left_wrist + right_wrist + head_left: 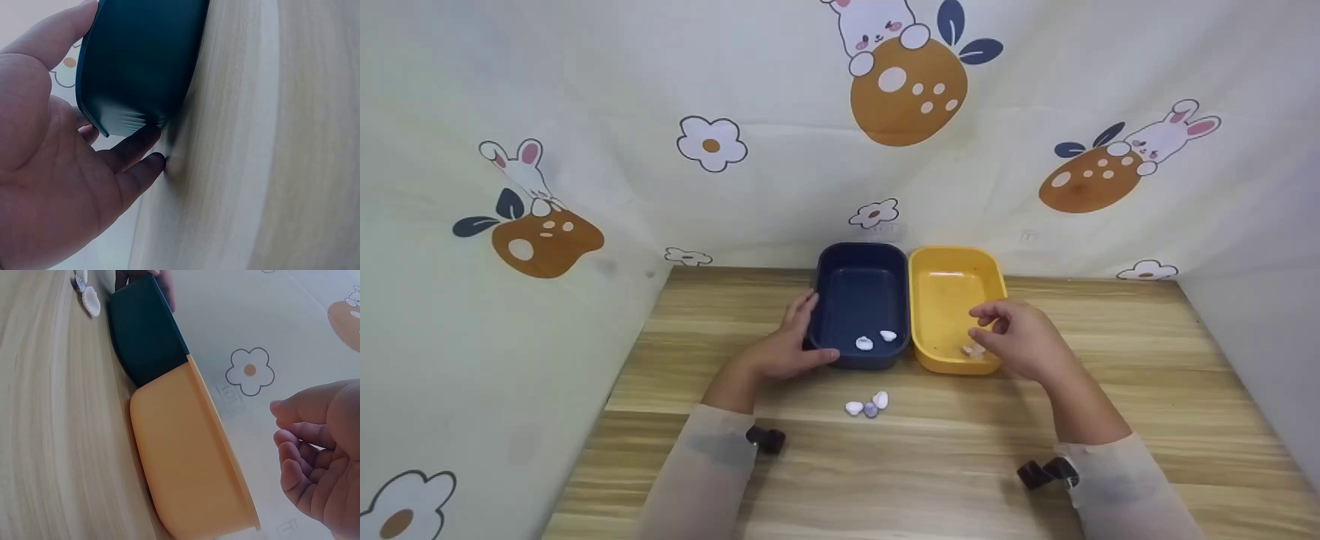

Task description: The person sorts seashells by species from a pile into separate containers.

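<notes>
My left hand [785, 346] rests against the near left corner of a dark blue plastic bin [820, 277]. Its thumb touches the near rim, and its fairly straight fingers lie along the outer left wall. Inside that bin are two white shells, one [864, 343] left of the other [888, 336]. Above the near right part of a yellow bin [919, 360] hovers my right hand [1024, 337], its fingers loosely bent with nothing visible between them. Below it, small pale pinkish shells [975, 351] lie in the yellow bin, partly hard to make out.
On the wooden table [930, 465], in front of the blue bin, lie a white shell [853, 408], a purplish one [871, 410] and another white one [880, 400]. The bins stand side by side near a printed cloth backdrop [780, 202]. Each wrist wears a dark strap mount.
</notes>
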Demonstrator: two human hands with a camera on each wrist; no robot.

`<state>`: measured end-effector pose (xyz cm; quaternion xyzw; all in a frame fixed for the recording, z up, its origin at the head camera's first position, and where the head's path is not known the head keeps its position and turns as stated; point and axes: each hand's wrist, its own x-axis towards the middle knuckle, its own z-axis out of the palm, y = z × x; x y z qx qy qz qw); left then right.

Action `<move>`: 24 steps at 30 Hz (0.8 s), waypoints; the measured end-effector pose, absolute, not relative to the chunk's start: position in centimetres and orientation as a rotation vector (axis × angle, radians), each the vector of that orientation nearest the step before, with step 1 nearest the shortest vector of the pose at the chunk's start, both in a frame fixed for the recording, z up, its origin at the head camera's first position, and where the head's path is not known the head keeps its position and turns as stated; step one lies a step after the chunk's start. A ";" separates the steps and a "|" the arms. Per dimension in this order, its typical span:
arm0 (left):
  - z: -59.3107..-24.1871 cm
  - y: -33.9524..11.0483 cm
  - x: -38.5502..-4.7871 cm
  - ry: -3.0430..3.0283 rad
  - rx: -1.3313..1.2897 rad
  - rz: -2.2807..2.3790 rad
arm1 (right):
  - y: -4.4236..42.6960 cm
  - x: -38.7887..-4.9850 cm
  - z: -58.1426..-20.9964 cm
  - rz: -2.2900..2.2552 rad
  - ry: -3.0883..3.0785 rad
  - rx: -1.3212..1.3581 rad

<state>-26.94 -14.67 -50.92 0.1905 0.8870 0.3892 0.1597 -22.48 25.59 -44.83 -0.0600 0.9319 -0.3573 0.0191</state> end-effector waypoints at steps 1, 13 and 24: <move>-50.9 -14.7 -26.9 2.532 0.541 1.114 | 25.4 -22.4 -44.9 -1.113 2.893 -0.191; -51.2 -14.8 -27.1 2.530 0.574 1.123 | 19.8 -21.5 -44.9 -1.157 2.835 -0.364; -51.2 -14.6 -27.2 2.532 0.564 1.123 | 15.8 -21.2 -44.1 -1.214 2.752 -0.463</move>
